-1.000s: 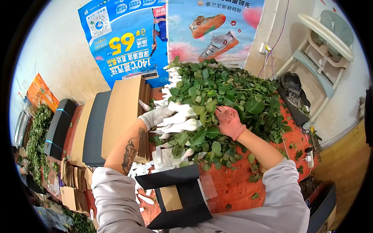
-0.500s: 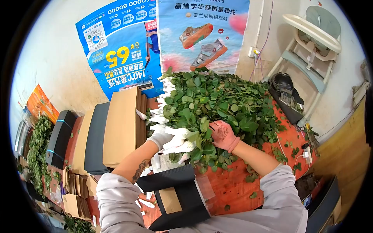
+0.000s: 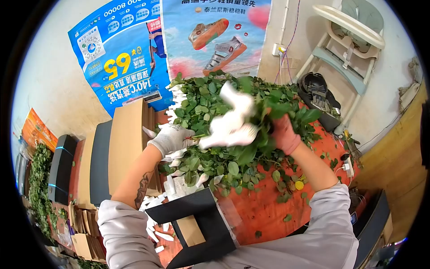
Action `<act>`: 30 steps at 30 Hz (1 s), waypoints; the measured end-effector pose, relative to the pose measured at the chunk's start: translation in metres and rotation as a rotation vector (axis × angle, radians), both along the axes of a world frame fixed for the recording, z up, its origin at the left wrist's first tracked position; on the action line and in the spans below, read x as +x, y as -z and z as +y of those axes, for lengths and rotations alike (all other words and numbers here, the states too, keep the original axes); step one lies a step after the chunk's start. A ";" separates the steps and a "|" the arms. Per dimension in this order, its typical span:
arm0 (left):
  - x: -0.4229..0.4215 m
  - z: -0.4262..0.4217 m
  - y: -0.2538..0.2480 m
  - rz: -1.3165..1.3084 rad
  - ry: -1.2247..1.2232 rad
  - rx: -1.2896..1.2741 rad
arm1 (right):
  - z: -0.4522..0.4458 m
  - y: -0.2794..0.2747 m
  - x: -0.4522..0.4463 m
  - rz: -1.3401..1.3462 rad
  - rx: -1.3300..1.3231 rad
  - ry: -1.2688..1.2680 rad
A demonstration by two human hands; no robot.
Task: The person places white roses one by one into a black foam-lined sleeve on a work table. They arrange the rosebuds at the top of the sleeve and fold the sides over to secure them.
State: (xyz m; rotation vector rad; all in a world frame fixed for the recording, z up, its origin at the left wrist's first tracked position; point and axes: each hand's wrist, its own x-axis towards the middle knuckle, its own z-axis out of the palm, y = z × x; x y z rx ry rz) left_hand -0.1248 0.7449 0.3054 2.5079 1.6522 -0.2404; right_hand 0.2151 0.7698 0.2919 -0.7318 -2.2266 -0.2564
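My right hand (image 3: 286, 134), in a pink glove, is closed round a bunch of leafy stems held above the pile. The bunch's white netted sleeves (image 3: 233, 127) point left and are blurred by motion; whatever they cover is hidden. Just left of them is my left hand (image 3: 172, 138) in a whitish glove, its fingers pinched on a thin stem (image 3: 200, 136). Beneath both hands spreads a big pile of green leafy stems (image 3: 210, 96), with more white sleeved ends along its left side. Nearest my body lies a black sheet wrap (image 3: 210, 224) with a brown cardboard piece (image 3: 191, 230) on it.
Stacked brown cardboard sheets (image 3: 127, 148) and dark sheets (image 3: 101, 166) stand on the left. Loose white sleeves (image 3: 165, 236) lie beside the black wrap on the red tabletop (image 3: 251, 215). A high chair (image 3: 345, 58) and a power strip (image 3: 348, 166) are at right.
My right hand has lifted the bunch of stems up and to the right, away from the pile's near edge. My left hand has shifted left and up, and the view has turned slightly right.
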 end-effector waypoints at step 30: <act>-0.079 -0.185 -0.037 -0.736 -0.236 0.226 | -0.148 -0.145 -0.035 -0.784 -0.492 -0.259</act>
